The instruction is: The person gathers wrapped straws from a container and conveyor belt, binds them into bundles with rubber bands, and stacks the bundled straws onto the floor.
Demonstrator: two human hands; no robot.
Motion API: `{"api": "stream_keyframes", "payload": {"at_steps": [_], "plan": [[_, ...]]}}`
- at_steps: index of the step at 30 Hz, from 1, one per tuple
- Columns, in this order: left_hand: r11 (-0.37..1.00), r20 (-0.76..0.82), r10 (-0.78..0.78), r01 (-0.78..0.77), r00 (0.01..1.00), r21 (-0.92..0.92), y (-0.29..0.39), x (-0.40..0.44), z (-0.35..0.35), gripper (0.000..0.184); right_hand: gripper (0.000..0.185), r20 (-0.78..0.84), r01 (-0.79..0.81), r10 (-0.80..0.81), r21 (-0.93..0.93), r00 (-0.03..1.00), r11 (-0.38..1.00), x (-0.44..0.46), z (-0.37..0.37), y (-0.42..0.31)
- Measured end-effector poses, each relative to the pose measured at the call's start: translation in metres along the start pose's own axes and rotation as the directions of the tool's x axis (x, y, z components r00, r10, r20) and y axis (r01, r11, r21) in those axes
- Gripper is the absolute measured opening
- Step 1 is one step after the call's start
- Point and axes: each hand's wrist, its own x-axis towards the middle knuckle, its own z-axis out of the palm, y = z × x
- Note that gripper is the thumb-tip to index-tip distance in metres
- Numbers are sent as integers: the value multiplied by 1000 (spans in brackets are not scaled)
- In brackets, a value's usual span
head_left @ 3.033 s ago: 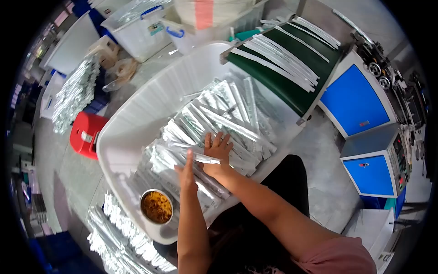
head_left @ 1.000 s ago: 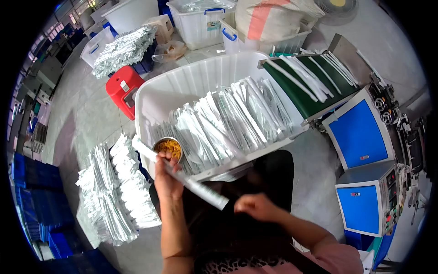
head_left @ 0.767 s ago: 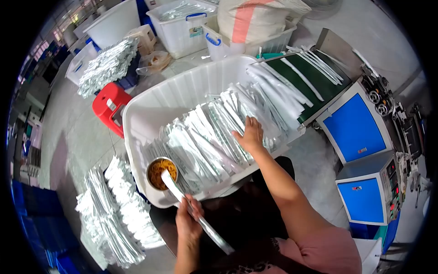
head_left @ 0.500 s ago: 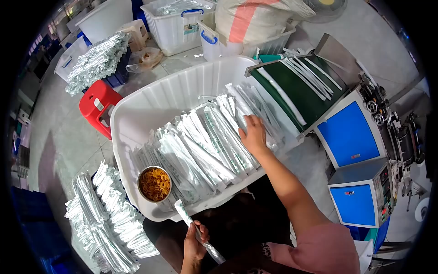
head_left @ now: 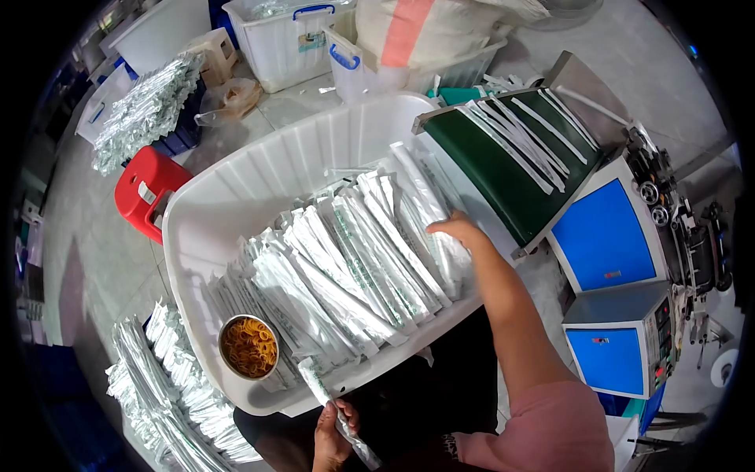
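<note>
A long, thin white wrapped packet (head_left: 318,383), perhaps several held together, slants up from the closed fingers of my left hand (head_left: 333,431). This hand is low in the view, just outside the front rim of the big white tub (head_left: 236,179). Many similar long packets (head_left: 346,259) lie side by side in the tub. At the right end of that row, my right hand (head_left: 458,230) closes around white packets (head_left: 421,185), its thumb on their left side and the other fingers mostly hidden. A metal cup (head_left: 250,348) of yellowish rubber bands sits in the tub's front left corner.
A green conveyor belt (head_left: 503,169) carrying several slim white packets ends over the tub's right side. Blue-panelled machine cabinets (head_left: 604,228) stand at right. A red stool (head_left: 149,193) and packet stacks (head_left: 161,385) are at left, bins (head_left: 291,47) behind.
My right hand has gone from fingers spread over the packets to closing around some at the right. The large packet at the belt's end has left it. The view has shifted slightly.
</note>
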Motion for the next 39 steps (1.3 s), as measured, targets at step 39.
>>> {"api": "stream_keyframes", "payload": {"at_steps": [39], "plan": [[990,197,45,-70,979,119,-12,-2,-10,23,36,80,274,-315,-719,946,639,-107,99,-33]]}}
